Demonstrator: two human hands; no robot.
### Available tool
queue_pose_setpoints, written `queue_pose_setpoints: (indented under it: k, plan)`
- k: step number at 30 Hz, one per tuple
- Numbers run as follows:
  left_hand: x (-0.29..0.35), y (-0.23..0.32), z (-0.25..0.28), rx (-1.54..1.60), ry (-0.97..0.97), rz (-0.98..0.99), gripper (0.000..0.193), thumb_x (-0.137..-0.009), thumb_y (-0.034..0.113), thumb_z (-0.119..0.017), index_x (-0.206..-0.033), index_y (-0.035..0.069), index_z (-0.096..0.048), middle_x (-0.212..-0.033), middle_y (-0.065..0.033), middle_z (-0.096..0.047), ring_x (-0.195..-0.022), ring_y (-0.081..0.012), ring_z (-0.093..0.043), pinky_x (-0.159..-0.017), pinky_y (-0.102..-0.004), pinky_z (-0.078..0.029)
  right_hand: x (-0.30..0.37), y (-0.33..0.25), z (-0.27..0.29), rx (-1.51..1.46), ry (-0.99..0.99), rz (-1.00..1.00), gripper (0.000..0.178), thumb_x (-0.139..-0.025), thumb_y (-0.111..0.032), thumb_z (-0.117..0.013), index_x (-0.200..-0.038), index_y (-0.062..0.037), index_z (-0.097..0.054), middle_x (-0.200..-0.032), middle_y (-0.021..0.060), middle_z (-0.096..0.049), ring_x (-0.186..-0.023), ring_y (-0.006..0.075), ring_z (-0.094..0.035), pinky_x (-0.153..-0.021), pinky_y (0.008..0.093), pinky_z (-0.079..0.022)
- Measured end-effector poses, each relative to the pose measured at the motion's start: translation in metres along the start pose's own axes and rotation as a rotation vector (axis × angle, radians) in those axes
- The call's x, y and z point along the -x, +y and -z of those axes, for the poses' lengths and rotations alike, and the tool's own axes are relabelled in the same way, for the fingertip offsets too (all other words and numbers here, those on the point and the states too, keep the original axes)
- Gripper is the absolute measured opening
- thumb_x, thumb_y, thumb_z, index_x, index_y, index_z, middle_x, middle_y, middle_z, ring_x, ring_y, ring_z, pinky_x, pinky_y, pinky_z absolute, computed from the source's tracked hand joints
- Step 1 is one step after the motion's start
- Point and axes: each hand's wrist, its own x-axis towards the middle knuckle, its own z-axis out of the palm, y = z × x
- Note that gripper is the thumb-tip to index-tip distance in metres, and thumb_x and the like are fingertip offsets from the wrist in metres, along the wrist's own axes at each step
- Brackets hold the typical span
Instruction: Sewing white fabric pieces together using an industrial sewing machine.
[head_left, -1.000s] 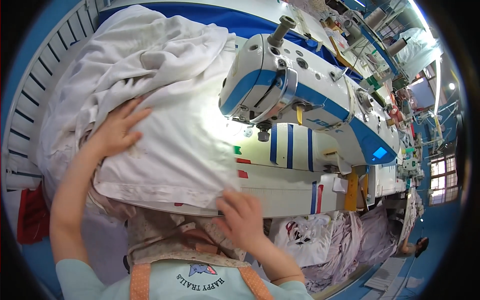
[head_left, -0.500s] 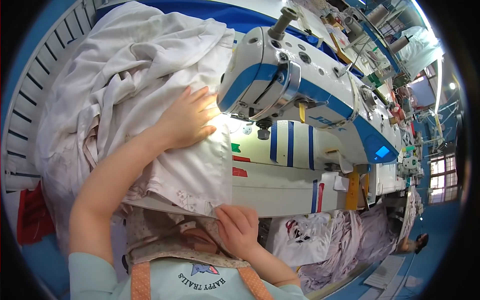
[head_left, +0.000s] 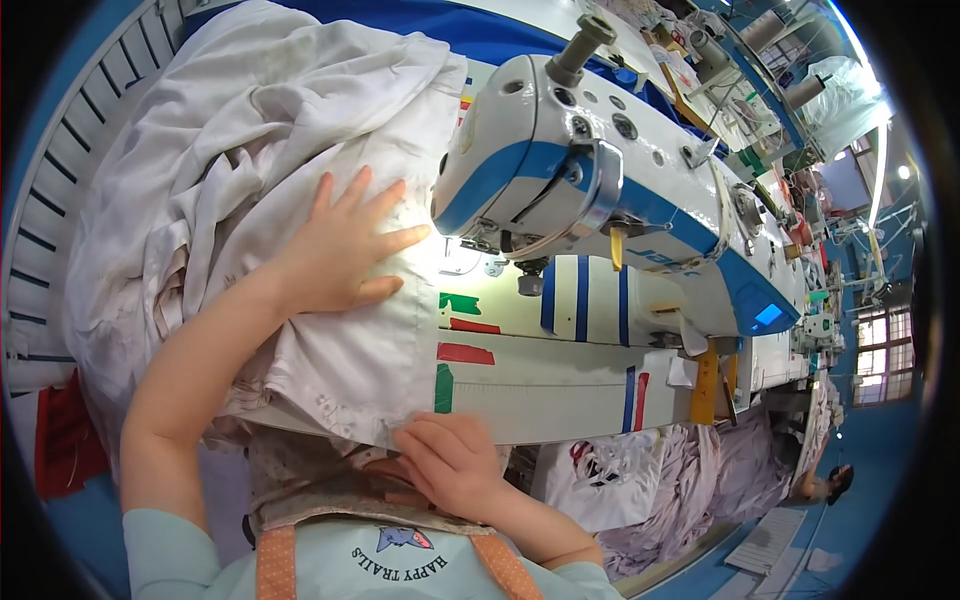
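Observation:
A large heap of white fabric [head_left: 290, 110] covers the left part of the sewing table [head_left: 560, 390]. My left hand [head_left: 345, 245] lies flat on it with fingers spread, its fingertips close to the lit needle area. At the table's front edge, my right hand [head_left: 450, 455] pinches the near corner of the cloth between thumb and fingers. Right of the fabric stands a white and blue sewing machine [head_left: 640, 170], its head just beyond my left fingers. The needle and presser foot are hard to make out in the glare.
Green and red tape strips [head_left: 465, 353] and blue stripes mark the machine bed. A yellow ruler-like piece [head_left: 704, 385] stands farther right. Below the table edge hang a white bag [head_left: 600, 480] and crumpled pale cloth [head_left: 690, 490]. A slatted white rack [head_left: 45, 220] borders the left.
Both hands have shifted left, drawing the fabric's right edge left and baring more tape on the bed. The fingers of my left hand are spread wider.

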Motion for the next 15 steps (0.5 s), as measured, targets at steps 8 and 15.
queue_pose_setpoints:
  k: [8, 15]
  plan:
    - [-0.020, 0.000, -0.020, 0.081, 0.177, -0.101, 0.057, -0.074, 0.050, -0.065, -0.112, 0.007, -0.063, -0.139, -0.0203, -0.040, -0.135, -0.0456, -0.023, -0.106, -0.0662, -0.015, 0.005, 0.001, 0.004, 0.108, 0.037, -0.004, 0.033, -0.061, -0.005, -0.072, -0.094, -0.0090, -0.068, -0.094, 0.0024, -0.062, -0.087, 0.0206, -0.061, -0.072, 0.0331, -0.045]
    - [-0.032, 0.005, -0.022, 0.002, 0.151, -0.135, 0.059, -0.075, 0.057, -0.060, -0.103, 0.005, -0.067, -0.134, -0.0199, -0.047, -0.133, -0.0464, -0.028, -0.103, -0.0677, -0.017, 0.010, 0.005, 0.010, 0.099, 0.071, -0.064, 0.032, -0.059, -0.004, -0.072, -0.091, -0.0077, -0.069, -0.093, 0.0026, -0.062, -0.086, 0.0205, -0.061, -0.073, 0.0333, -0.044]
